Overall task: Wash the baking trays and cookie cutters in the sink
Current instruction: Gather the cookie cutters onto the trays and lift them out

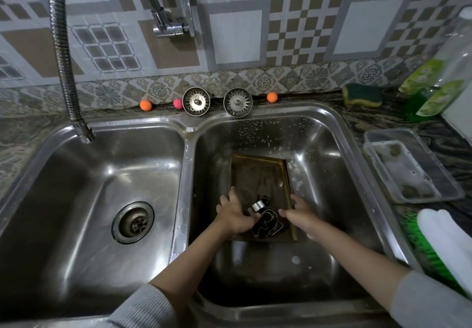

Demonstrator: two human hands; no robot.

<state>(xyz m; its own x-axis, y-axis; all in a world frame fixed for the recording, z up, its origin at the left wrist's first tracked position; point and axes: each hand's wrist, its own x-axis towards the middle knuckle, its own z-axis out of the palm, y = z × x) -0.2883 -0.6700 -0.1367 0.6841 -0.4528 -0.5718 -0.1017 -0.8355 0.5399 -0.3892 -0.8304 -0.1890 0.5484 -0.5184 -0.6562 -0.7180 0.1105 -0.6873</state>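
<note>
Centrally, lower middle of the frame: cookie cutters (pixel 267 221), a dark metal cluster, lying on a baking tray (pixel 258 174) in the right basin of the sink (pixel 189 148). Left hand (pixel 236 215): fingers curled round one shiny round cutter (pixel 258 206). Right hand (pixel 300 211): fingers loosely spread, just beside the cluster. Left basin: bare, drain (pixel 133 222) open. Behind, on the rim: two strainers (pixel 196 101). Counter (pixel 398 113), right of frame: sponge (pixel 362 94), plastic container (pixel 411 165), green soap bottle (pixel 429 97).

The left hand (pixel 236 215) covers the near-left part of the baking tray (pixel 258 174); the cookie cutters (pixel 267 221) beside it overlap, their shapes unclear; the bottle (pixel 434 90) far right is cut off.
</note>
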